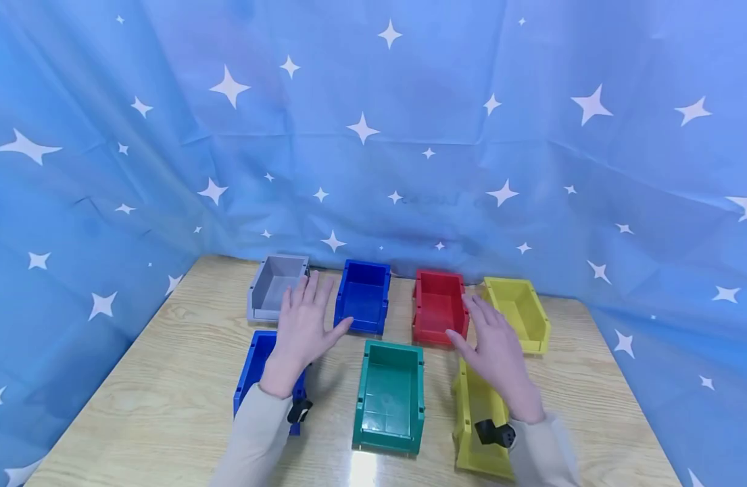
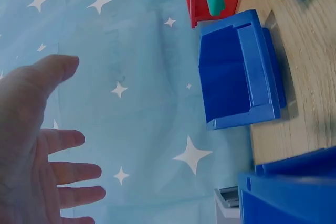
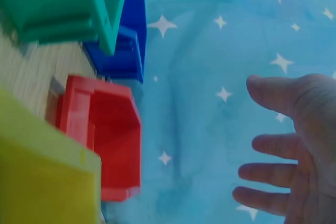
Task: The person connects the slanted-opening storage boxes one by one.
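Left hand (image 1: 303, 331) and right hand (image 1: 495, 345), fingers extended and holding nothing, above the table (image 1: 160, 379); green bin (image 1: 389, 398) between front blue bin (image 1: 259, 358) and front yellow bin (image 1: 478, 399). Handling appears unstarted or finished; which cannot be told.

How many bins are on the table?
7. Back row, left to right: grey bin, blue bin, red bin, yellow bin. Front row: second blue bin, green bin, second yellow bin.

Blue star-patterned cloth (image 1: 324, 101) hangs far, left and right. A bright glare (image 1: 364, 468) marks the wood-grained table's (image 1: 166, 365) near part.
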Available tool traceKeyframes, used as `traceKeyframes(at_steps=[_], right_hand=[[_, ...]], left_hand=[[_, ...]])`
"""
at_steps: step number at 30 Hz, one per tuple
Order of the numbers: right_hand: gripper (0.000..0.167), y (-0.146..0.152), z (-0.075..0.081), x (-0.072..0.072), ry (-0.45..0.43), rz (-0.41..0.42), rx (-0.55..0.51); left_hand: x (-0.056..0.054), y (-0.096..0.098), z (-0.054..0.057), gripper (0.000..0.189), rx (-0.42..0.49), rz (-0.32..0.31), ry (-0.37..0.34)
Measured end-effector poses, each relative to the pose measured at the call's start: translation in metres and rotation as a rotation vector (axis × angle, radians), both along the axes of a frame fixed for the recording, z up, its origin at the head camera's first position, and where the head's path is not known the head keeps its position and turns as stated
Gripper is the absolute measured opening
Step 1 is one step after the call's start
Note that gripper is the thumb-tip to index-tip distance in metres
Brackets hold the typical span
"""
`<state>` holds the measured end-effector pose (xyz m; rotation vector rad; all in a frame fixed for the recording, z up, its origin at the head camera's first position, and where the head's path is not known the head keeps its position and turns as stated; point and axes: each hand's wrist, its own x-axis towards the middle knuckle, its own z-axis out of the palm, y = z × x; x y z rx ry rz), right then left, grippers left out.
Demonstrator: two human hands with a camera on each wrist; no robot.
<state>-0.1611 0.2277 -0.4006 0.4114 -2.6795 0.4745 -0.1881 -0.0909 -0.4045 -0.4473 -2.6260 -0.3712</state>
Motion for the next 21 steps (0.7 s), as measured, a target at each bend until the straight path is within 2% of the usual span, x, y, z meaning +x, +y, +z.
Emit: traceKeyframes(at_steps=[4,9,11,16,18,21], right_hand=[[0.069,-0.008,-0.005,0.003,-0.022,0.017,-0.058],[0.061,-0.017,-0.009,0.008,-0.049,0.036,-0.126],[0.056,-0.021,-0.012,0.01,-0.051,0.046,-0.157],[0.045,-0.031,-0.018,0.015,-0.083,0.056,-0.221],[0.044,-0.036,-0.02,0.017,-0.132,0.04,-0.235],[0.044,-0.042,-0.024,0.02,-0.225,0.008,-0.262]], left_hand=[[0.002,-0.009,-0.003,0.074,0.062,-0.025,0.054],[0.007,-0.024,-0.008,0.07,0.143,-0.066,0.184],[0.01,-0.029,-0.01,0.07,0.158,-0.066,0.196],[0.016,-0.043,-0.013,0.069,0.173,-0.025,0.1],[0.019,-0.049,-0.015,0.068,0.182,-0.011,0.059],[0.023,-0.058,-0.019,0.066,0.201,-0.001,0.037]])
